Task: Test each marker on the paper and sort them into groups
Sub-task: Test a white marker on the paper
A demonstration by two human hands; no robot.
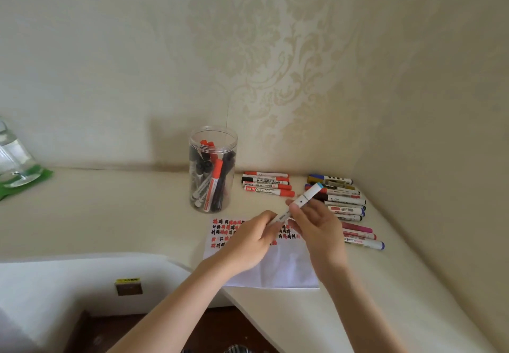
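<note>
- Your left hand (252, 238) pinches the lower end of the blue-capped marker (301, 202) above the paper (278, 267); whether that end carries a cap is hidden.
- Your right hand (314, 223) grips the barrel mid-length.
- The marker looks light, stiff and smooth, so hold the barrel and pull straight.
- Further right, sorted markers (343, 203) lie on the bench (124, 215); labels unreadable.

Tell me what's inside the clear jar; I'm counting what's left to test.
The jar holds upright markers: several black and at least two red, one leaning against the front wall. An exact count isn't possible, since they overlap and hide one another.
</note>
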